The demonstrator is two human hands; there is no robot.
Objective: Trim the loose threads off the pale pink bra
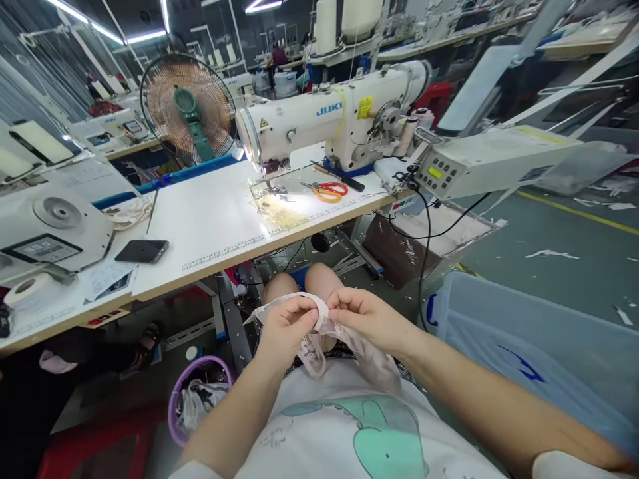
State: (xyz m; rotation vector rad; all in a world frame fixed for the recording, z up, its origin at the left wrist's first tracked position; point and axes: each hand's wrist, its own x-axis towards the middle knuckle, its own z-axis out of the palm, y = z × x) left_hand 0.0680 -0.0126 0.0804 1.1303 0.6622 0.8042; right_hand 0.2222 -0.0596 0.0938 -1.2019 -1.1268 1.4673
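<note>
Over my lap, my left hand [287,326] and my right hand [362,316] both pinch a small piece of thin pale pink fabric [319,342]. The fingers of both hands are closed on its top edge, close together, and the rest of the fabric hangs down onto my white shirt. My knees show just beyond the hands. In front of me stands a white JUKI sewing machine [324,116] on a white table [210,226], with its needle area lit.
Orange-handled scissors [329,191] lie beside the machine, a black phone [142,251] at the table's left. A fan [188,110] stands behind. A control box [479,163] juts right, a clear plastic bin [524,352] at my right, a purple-rimmed basket [197,399] lower left.
</note>
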